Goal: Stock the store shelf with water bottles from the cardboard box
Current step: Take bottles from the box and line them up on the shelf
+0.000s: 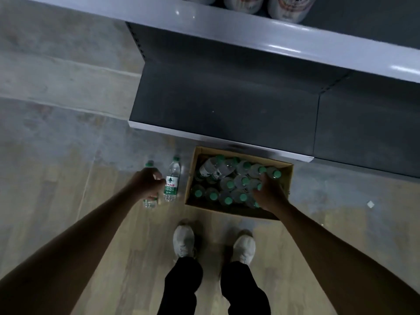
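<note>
Shop aisle: metal shelving (227,105), boxed stock (236,183)

floor (56,169): wood-look planks, matt, worn grey patches at upper left | cardboard box (192,178): brown corrugated card, matt | bottles (229,185) in it: clear glossy plastic, green plastic caps | lower shelf (227,105): dark matt sheet metal, pale edge | upper shelf edge (250,35): light painted metal, glossy highlights | shoes (183,241): pale, cloth-like.

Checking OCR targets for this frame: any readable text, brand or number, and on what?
Bottle standing on the floor: white, red and green label with a tree logo; characters too blurred to read.
Bottle lying in the box: label print too small to read.
Tubs on the upper shelf: printing cropped and blurred.
Nothing legible.
</note>
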`<state>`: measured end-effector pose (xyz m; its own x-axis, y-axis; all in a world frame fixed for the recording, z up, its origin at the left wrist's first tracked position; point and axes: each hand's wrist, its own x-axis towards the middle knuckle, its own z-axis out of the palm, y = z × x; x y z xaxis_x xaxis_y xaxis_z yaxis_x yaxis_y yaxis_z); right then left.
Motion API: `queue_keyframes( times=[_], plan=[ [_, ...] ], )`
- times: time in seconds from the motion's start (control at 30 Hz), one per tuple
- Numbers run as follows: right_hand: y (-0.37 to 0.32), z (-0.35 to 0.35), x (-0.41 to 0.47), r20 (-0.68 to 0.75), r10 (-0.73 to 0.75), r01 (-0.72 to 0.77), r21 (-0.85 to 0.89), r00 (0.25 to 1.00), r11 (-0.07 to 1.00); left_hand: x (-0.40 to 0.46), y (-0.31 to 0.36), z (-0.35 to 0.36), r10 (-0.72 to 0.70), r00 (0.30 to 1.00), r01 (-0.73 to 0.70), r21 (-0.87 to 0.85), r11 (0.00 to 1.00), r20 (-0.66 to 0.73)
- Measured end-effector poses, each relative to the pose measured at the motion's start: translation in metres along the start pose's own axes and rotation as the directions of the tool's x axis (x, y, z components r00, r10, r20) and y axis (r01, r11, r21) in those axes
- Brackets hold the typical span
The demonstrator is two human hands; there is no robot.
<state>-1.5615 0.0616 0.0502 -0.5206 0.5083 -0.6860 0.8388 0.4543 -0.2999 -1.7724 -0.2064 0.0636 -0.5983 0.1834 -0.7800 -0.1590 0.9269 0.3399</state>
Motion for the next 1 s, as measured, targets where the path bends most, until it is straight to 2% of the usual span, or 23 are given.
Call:
queue_keyframes(
  times=[0.1,0.27,0.4,0.5,0.67,0.9,1.0],
  plan=[
    [-0.006,0.027,0.021,0.033,0.002,-0.002,0.02,0.999,1.0,0.019,0.002,0.024,0.077,0.997,-0.077,0.028,0.997,0.015],
    [-0.006,0.076,0.051,-0.029,-0.063,0.065,0.092,0.998,0.994,0.046,-0.005,0.074,0.273,0.96,-0.277,0.089,0.957,0.057],
    [-0.007,0.104,0.065,-0.061,-0.084,0.086,0.036,0.995,0.996,0.056,-0.012,0.094,0.368,0.929,-0.37,0.148,0.917,0.038],
    [-0.009,0.113,0.074,-0.073,-0.071,0.068,-0.047,0.995,0.997,0.065,-0.016,0.101,0.347,0.937,-0.348,0.14,0.927,0.029],
    [-0.005,0.13,0.093,-0.136,-0.099,0.088,-0.09,0.986,0.992,0.083,-0.022,0.107,0.326,0.945,-0.326,0.122,0.938,0.019],
    [-0.004,0.156,0.115,-0.203,0.021,-0.013,0.041,0.979,0.999,0.098,-0.029,0.117,0.313,0.949,-0.315,0.075,0.946,0.042],
    [-0.001,0.152,0.115,-0.211,-0.034,0.03,-0.02,0.977,0.999,0.092,-0.03,0.117,0.257,0.965,-0.259,0.055,0.964,0.047]
  ],
)
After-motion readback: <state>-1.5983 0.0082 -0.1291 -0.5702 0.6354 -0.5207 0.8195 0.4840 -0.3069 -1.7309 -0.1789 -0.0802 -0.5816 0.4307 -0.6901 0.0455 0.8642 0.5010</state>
